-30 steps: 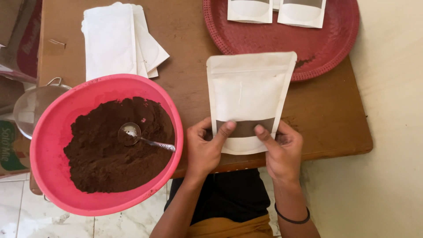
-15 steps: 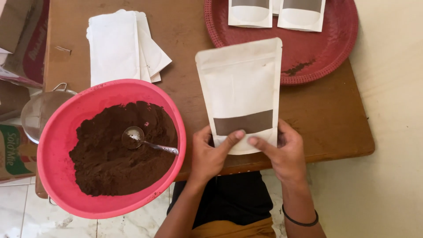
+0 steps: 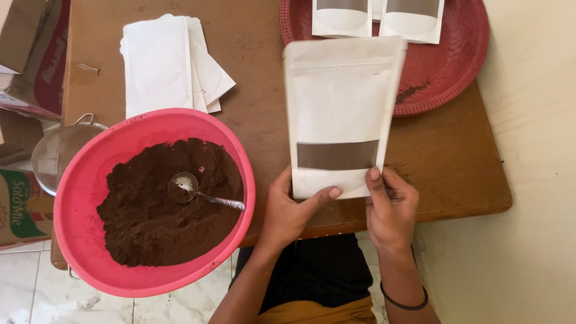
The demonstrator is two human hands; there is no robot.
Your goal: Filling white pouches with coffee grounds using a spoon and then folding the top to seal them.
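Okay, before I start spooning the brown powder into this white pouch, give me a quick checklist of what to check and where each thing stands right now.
1. White stand-up paper pouch with a clear window strip held in both hands: ok. The left hand and the right hand each have a grip on its bottom edge.
2. Pouch mouth open: cannot tell; the top edge looks flat.
3. Metal spoon within reach: ok, lying in the brown powder.
4. A hand free for the spoon: not ok, both hold the pouch.
5. Round pink plastic bowl steady: not ok, it overhangs the edge of the brown wooden table.
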